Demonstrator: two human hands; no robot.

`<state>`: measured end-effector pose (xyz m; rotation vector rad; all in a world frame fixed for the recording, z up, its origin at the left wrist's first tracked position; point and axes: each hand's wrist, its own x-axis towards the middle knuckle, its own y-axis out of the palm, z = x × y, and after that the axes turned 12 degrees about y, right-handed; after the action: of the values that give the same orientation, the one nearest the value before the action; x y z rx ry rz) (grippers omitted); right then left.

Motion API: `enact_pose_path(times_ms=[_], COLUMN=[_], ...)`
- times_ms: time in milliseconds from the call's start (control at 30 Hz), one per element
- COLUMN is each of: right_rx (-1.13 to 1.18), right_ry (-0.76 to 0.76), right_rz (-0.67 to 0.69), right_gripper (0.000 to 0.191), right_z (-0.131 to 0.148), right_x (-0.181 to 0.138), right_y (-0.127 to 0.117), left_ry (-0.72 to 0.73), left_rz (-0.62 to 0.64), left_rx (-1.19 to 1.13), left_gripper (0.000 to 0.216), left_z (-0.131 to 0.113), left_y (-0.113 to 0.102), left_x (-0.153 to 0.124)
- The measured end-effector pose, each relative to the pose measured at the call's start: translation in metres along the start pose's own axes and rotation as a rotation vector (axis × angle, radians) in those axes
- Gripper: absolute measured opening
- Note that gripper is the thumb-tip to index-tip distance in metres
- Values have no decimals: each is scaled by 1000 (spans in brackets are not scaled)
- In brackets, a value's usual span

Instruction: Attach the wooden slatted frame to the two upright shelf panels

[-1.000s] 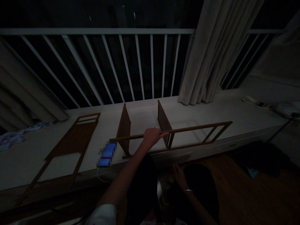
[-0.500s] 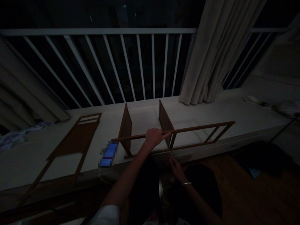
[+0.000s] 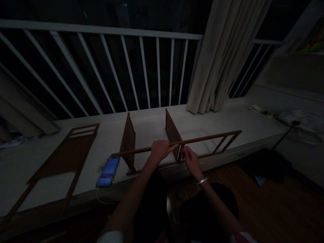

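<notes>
A brown wooden shelf frame (image 3: 210, 137) lies on its side on the white ledge, two flat panels standing up from it: a left panel (image 3: 128, 140) and a right panel (image 3: 172, 130). My left hand (image 3: 160, 150) is wrapped over its upper rail, with the thumb stretched along the rail toward the right panel's joint. Just beneath that joint, my right hand (image 3: 191, 161) is pinched closed close to the rail. Whatever sits between those fingertips is too small and dark to make out. A silver bangle (image 3: 201, 181) circles the right wrist.
A second wooden frame with a panel (image 3: 65, 152) lies flat at left on the ledge (image 3: 149, 126). Near the front edge is a phone with a blurred screen (image 3: 108, 171) and a white cable. White railings (image 3: 144, 67) and a curtain (image 3: 215, 60) stand behind. Dark cloth (image 3: 258, 167) lies on the floor.
My right hand has risen from below the shelf frame to the right panel's joint at the upper rail. My left hand keeps its hold. The whole view has shifted slightly.
</notes>
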<state>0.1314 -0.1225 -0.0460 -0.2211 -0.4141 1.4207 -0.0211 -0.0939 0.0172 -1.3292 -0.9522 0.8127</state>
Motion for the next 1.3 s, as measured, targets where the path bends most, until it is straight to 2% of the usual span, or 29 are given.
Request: enact_pose_path(times_ms=[200, 633, 867, 1033, 1300], right_rx=[-46, -187, -464, -544, -820], right_ry=[-11, -19, -40, -53, -122], right_rz=[-83, -125, -112, -83, -120], right_gripper=[36, 37, 30, 32, 21], right_z=[-1, 1, 6, 5, 12], right_x=[6, 7, 10, 14, 14], right_y=[9, 6, 0, -5, -14], left_ry=[51, 71, 69, 70, 89], left_rz=[-49, -55, -48, -36, -58], left_rx=[1, 18, 18, 5, 20], left_gripper=[80, 80, 80, 79, 81], left_z=[5, 9, 9, 10, 11], left_y=[4, 8, 7, 8, 9], left_x=[1, 5, 6, 5, 6])
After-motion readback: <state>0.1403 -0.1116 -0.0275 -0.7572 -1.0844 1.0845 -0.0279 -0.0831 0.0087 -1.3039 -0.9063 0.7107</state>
